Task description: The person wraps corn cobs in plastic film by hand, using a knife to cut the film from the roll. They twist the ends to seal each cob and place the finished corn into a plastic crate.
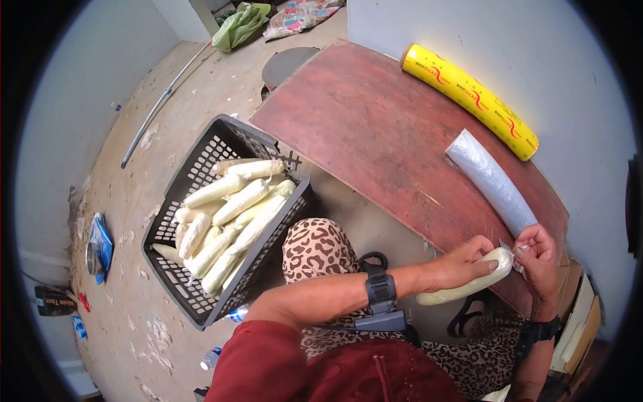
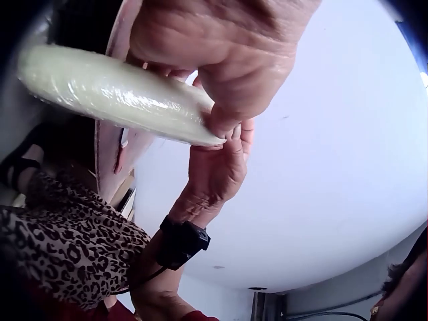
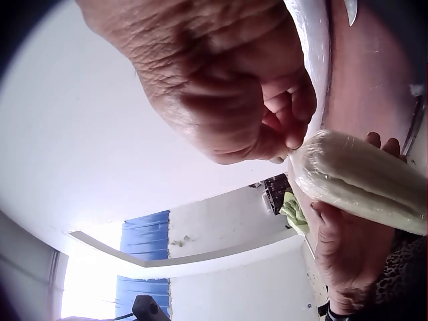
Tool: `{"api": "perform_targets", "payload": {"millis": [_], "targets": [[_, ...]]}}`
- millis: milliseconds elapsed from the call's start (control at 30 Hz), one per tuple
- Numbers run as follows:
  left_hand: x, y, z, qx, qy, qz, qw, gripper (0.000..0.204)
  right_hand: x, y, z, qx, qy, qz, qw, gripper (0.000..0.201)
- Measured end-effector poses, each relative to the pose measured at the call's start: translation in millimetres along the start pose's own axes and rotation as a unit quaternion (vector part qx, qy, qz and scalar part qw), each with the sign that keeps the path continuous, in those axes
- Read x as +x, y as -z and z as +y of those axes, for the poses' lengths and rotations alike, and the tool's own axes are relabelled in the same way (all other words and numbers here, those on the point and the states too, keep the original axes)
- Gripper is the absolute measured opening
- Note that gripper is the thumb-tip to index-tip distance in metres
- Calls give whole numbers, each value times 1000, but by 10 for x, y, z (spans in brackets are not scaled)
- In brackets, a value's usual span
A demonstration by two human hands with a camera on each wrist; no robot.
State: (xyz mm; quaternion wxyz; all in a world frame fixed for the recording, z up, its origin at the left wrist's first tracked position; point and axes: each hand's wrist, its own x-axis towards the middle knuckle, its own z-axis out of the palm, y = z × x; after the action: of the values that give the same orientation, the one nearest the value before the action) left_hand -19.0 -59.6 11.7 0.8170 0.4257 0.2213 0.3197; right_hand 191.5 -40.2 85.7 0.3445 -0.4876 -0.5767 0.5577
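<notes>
My left hand (image 1: 459, 266) grips a pale ear of corn (image 1: 462, 288) in its husk, wrapped in shiny clear film, with the thumb along its top. At the corn's far end, my right hand (image 1: 538, 258) pinches a twist of the film between thumb and fingertips. The right wrist view shows those fingertips (image 3: 294, 144) right at the corn's rounded tip. Seen from the left wrist, the film lies tight and glossy along the corn (image 2: 114, 93). Just beyond the hands, a silvery roll of clear film (image 1: 492, 177) lies on the reddish table (image 1: 375, 114).
A black plastic crate (image 1: 201, 134) holding several pale ears of corn (image 1: 234, 208) stands on the floor left of my knee. A yellow printed roll (image 1: 472, 100) lies along the wall side of the table. A round stool (image 1: 288, 65) stands behind it; cardboard (image 1: 579, 328) leans at right.
</notes>
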Motion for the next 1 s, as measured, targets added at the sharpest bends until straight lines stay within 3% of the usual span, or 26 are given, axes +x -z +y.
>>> {"api": "perform_targets", "payload": {"millis": [100, 300, 600, 700, 800, 900, 1000], "targets": [[46, -11, 10, 10, 9, -15, 1000, 47, -16, 22, 13, 1, 7, 10, 1000, 18], [107, -116, -158, 227, -91, 83, 966, 76, 3, -86, -80, -42, 0, 6, 999, 15], [54, -93, -154, 281, -53, 134, 949, 64, 6, -101, 20, -45, -1, -9, 999, 15], [35, -57, -105, 227, -35, 77, 970, 59, -30, -90, 55, -59, -2, -10, 998, 15], [67, -68, -246, 153, -88, 85, 981, 49, -64, -63, 97, -82, -6, -8, 997, 14], [83, -75, -280, 194, -104, 77, 972, 39, -94, 0, 194, -80, -3, -7, 997, 13], [145, -75, -352, 135, -100, 14, 986, 37, -130, 30, 297, -63, 2, -4, 998, 12]]}}
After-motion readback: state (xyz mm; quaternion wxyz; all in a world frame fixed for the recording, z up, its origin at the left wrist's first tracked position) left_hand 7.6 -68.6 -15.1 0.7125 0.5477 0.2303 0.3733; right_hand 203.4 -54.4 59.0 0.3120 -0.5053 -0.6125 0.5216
